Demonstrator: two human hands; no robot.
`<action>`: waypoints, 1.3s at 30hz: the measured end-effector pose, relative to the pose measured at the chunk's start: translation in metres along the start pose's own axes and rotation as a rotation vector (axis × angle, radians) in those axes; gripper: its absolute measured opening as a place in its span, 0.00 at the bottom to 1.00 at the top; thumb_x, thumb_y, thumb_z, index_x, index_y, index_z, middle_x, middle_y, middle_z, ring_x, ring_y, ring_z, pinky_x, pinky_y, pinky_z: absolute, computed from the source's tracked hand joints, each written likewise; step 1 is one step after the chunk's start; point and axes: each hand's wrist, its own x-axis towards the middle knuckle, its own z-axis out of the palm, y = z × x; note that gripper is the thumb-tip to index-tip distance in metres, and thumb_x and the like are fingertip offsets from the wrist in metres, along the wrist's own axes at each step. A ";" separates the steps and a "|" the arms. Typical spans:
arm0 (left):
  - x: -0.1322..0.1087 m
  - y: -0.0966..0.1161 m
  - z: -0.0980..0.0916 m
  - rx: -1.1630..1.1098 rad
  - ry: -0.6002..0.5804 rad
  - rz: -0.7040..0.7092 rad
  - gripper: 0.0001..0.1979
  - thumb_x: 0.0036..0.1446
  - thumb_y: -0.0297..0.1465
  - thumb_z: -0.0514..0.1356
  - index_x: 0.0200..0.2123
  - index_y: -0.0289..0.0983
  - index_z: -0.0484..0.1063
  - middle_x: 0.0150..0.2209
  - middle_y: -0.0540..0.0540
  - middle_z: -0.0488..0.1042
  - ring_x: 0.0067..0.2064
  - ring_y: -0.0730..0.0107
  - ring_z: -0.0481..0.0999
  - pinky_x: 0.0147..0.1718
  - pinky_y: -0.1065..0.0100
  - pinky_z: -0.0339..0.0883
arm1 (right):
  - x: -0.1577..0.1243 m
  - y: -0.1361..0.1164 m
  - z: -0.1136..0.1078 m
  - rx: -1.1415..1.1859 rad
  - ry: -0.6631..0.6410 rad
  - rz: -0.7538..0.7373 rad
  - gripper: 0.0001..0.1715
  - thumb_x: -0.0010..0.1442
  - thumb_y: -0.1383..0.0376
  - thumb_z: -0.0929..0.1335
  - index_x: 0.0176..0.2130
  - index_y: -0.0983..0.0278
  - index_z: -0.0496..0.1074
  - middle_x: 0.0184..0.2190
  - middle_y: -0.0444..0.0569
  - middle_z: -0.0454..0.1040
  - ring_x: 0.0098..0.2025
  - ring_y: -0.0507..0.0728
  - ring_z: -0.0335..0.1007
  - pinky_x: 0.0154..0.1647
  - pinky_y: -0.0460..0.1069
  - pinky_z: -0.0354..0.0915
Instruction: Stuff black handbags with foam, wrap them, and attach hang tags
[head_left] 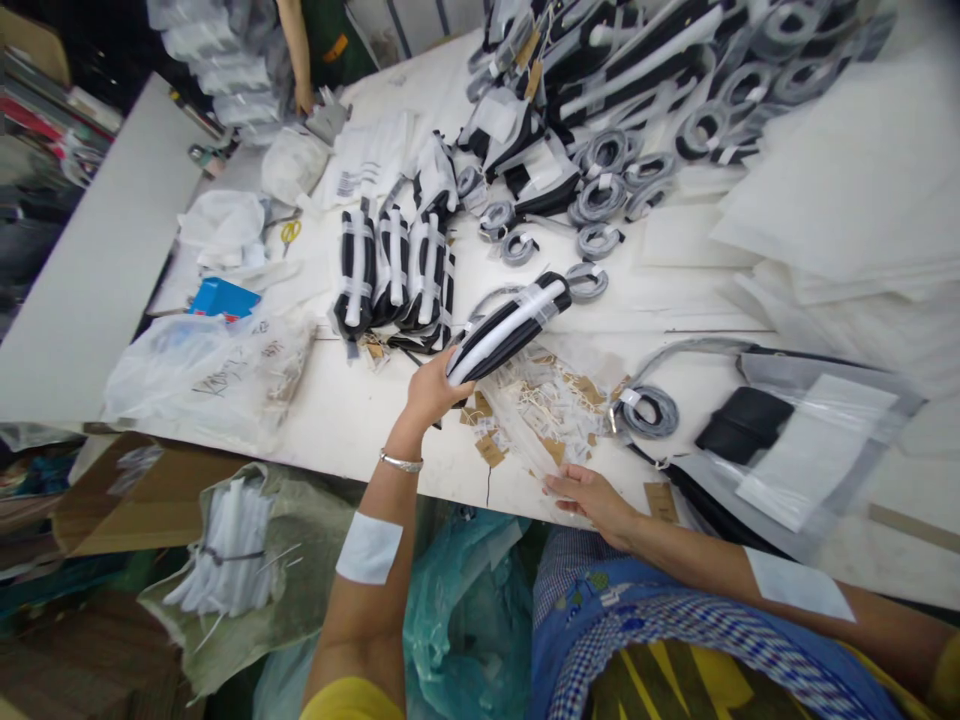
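My left hand (435, 388) is closed round one end of a folded black strap bundle (517, 328) with a white tube along its middle and clear wrap across it. The bundle is tilted up to the right, above the table. In the fingers of my right hand (596, 503) is the end of a clear plastic strip (529, 440), which runs up toward the bundle. Beneath them lies a loose pile of brown tags (491, 448) with white strings. Similar wrapped bundles (394, 265) stand in a row to the left.
Coiled grey straps (651, 412) and a clear pouch with a black piece inside (806, 430) lie to the right. More coils and straps crowd the back. A plastic bag (210, 380), blue box (223, 298) and yellow scissors (290, 232) are left. Another person's arm (296, 50) reaches in behind.
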 end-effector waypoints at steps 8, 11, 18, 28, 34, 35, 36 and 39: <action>0.002 -0.003 0.003 -0.002 0.005 -0.014 0.32 0.50 0.36 0.68 0.59 0.38 0.68 0.51 0.44 0.78 0.50 0.56 0.78 0.49 0.63 0.71 | -0.011 -0.018 -0.003 -0.059 -0.085 -0.088 0.24 0.43 0.50 0.79 0.25 0.64 0.70 0.22 0.39 0.69 0.27 0.49 0.61 0.32 0.46 0.60; -0.001 -0.004 0.010 0.004 0.022 -0.019 0.33 0.51 0.35 0.68 0.60 0.37 0.68 0.53 0.42 0.77 0.52 0.53 0.78 0.51 0.61 0.71 | -0.014 -0.021 -0.001 -0.074 -0.104 -0.078 0.25 0.44 0.48 0.78 0.29 0.64 0.73 0.27 0.43 0.74 0.29 0.50 0.64 0.33 0.47 0.62; -0.056 0.013 0.102 -0.010 0.098 0.038 0.36 0.56 0.24 0.62 0.67 0.38 0.56 0.65 0.41 0.65 0.64 0.59 0.67 0.61 0.61 0.64 | -0.008 -0.024 0.002 -0.191 -0.047 -0.124 0.23 0.46 0.48 0.76 0.29 0.64 0.74 0.27 0.47 0.77 0.28 0.52 0.67 0.30 0.47 0.63; -0.096 0.028 0.185 -0.072 0.185 0.061 0.38 0.55 0.17 0.54 0.69 0.35 0.50 0.68 0.36 0.59 0.70 0.57 0.54 0.67 0.50 0.54 | 0.003 -0.030 0.001 -0.418 0.028 -0.158 0.17 0.51 0.52 0.74 0.28 0.63 0.73 0.22 0.44 0.75 0.24 0.52 0.65 0.26 0.47 0.60; -0.097 0.027 0.190 -0.101 0.210 0.060 0.40 0.52 0.17 0.54 0.69 0.34 0.49 0.69 0.37 0.58 0.71 0.59 0.53 0.68 0.53 0.52 | 0.003 -0.035 -0.007 -0.505 -0.135 -0.162 0.21 0.55 0.48 0.72 0.36 0.63 0.77 0.30 0.48 0.79 0.32 0.56 0.74 0.33 0.49 0.68; -0.097 0.027 0.192 -0.105 0.215 0.054 0.40 0.52 0.17 0.54 0.69 0.34 0.50 0.68 0.37 0.58 0.71 0.60 0.53 0.68 0.53 0.52 | 0.004 -0.037 -0.013 -0.543 -0.188 -0.174 0.21 0.57 0.49 0.71 0.38 0.63 0.77 0.32 0.49 0.80 0.34 0.57 0.75 0.36 0.50 0.70; -0.096 0.026 0.194 -0.110 0.217 0.050 0.39 0.53 0.16 0.54 0.68 0.33 0.51 0.68 0.37 0.58 0.71 0.60 0.53 0.68 0.53 0.52 | 0.005 -0.038 -0.019 -0.618 -0.219 -0.231 0.19 0.60 0.50 0.70 0.40 0.62 0.78 0.35 0.50 0.81 0.36 0.58 0.76 0.39 0.52 0.71; -0.096 0.025 0.199 -0.127 0.218 0.050 0.38 0.54 0.17 0.53 0.68 0.33 0.52 0.68 0.37 0.58 0.71 0.61 0.52 0.68 0.54 0.51 | 0.018 -0.042 -0.041 -0.936 -0.128 -0.581 0.16 0.66 0.55 0.66 0.47 0.59 0.77 0.42 0.52 0.80 0.42 0.60 0.77 0.50 0.57 0.71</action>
